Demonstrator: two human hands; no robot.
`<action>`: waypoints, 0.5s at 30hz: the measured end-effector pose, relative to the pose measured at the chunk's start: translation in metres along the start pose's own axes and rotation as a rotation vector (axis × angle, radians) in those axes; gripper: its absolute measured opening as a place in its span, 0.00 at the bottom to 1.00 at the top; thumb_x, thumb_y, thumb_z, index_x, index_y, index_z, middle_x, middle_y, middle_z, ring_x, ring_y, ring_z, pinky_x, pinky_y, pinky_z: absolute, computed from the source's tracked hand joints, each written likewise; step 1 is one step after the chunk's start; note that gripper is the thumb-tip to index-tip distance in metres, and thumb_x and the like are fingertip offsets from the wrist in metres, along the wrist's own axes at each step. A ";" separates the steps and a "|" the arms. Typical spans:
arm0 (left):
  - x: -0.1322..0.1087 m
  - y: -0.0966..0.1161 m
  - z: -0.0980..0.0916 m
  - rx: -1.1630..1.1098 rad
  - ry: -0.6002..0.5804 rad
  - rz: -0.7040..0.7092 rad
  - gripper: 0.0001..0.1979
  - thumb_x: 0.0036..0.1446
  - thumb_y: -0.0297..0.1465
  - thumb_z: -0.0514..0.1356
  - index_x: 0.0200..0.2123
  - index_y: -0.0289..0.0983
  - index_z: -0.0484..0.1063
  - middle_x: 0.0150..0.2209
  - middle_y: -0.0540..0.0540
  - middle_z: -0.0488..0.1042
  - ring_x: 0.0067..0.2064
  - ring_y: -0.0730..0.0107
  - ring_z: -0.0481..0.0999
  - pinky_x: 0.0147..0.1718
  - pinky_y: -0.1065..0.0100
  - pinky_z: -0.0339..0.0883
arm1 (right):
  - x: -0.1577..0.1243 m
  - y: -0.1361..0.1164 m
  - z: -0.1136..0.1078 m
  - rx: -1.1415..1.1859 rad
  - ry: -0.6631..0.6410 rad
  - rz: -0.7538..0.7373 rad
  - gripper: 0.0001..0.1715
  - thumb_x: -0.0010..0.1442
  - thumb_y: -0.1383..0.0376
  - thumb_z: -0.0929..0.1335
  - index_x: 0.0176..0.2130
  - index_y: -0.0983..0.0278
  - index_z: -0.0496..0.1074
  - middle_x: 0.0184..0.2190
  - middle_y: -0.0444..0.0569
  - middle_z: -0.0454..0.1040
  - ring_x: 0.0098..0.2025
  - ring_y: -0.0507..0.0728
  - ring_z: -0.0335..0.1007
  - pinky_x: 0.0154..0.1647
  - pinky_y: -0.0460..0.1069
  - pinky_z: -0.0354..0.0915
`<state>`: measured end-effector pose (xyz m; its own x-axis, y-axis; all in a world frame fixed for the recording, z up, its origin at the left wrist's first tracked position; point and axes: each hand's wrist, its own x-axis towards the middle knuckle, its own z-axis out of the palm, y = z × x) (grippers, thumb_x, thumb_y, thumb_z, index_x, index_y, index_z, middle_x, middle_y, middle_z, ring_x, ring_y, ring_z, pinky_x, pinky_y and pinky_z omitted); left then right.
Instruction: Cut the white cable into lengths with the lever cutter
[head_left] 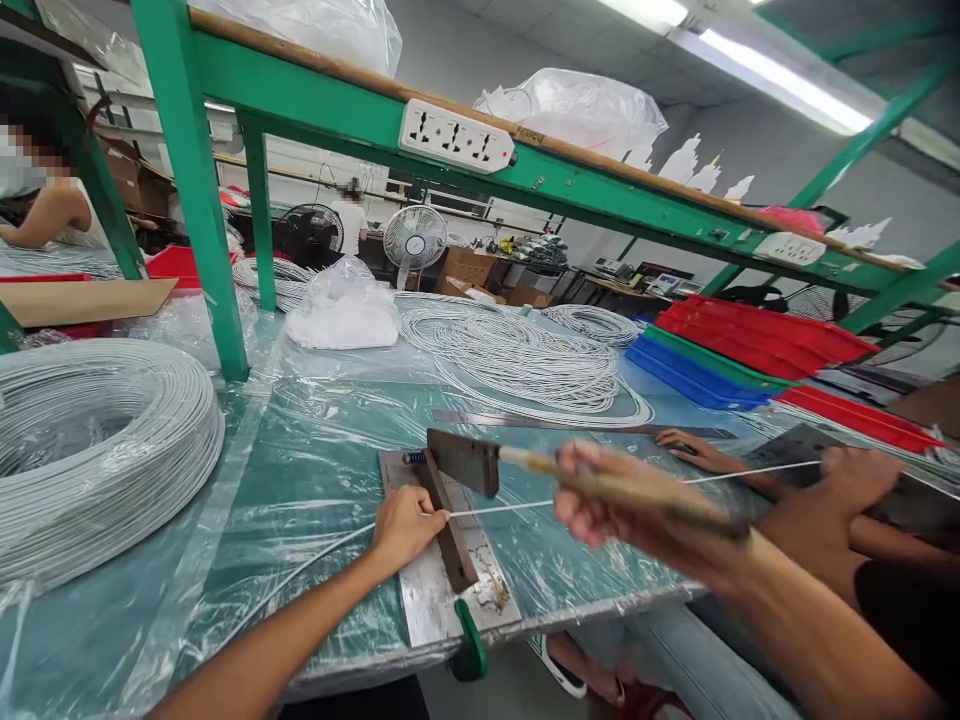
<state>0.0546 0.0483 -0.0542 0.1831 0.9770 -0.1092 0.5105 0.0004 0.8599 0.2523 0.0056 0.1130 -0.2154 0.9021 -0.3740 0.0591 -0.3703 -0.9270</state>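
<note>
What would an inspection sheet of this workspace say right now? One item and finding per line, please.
Surface: green table under a wrinkled plastic sheet.
Job's things: cutter with its arm lifted, on a metal plate.
Clutter: plastic bag, metal strip, stacked trays.
Hands: left hand pinches a cable; right hand, blurred, grips the cutter's handle.
Cables: held cable runs right toward a co-worker's hand; coils at left and behind.
Surroundings: shelf with power strips; fans and people beyond.
</note>
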 end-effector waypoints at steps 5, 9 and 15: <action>-0.002 0.001 0.000 0.009 0.012 0.017 0.13 0.49 0.34 0.62 0.19 0.35 0.64 0.19 0.54 0.60 0.24 0.74 0.59 0.24 0.71 0.45 | -0.046 0.073 0.017 0.128 0.095 0.136 0.46 0.50 0.54 0.73 0.60 0.59 0.51 0.27 0.45 0.73 0.17 0.51 0.67 0.15 0.41 0.61; -0.004 0.002 0.001 0.030 0.032 0.012 0.13 0.50 0.34 0.62 0.19 0.35 0.65 0.18 0.55 0.59 0.23 0.74 0.59 0.24 0.71 0.45 | -0.050 0.096 0.034 0.208 0.098 0.261 0.36 0.48 0.59 0.70 0.54 0.64 0.58 0.20 0.39 0.66 0.13 0.46 0.58 0.12 0.39 0.52; -0.005 0.001 0.002 0.053 0.043 0.015 0.12 0.50 0.34 0.62 0.20 0.35 0.66 0.19 0.54 0.60 0.24 0.74 0.59 0.25 0.71 0.45 | -0.034 0.123 0.031 0.112 0.112 0.304 0.34 0.44 0.50 0.69 0.45 0.63 0.57 0.13 0.30 0.52 0.07 0.43 0.38 0.08 0.40 0.33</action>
<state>0.0557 0.0430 -0.0534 0.1558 0.9850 -0.0742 0.5523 -0.0245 0.8333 0.2368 -0.0781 0.0122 -0.0954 0.7631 -0.6392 -0.0048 -0.6424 -0.7663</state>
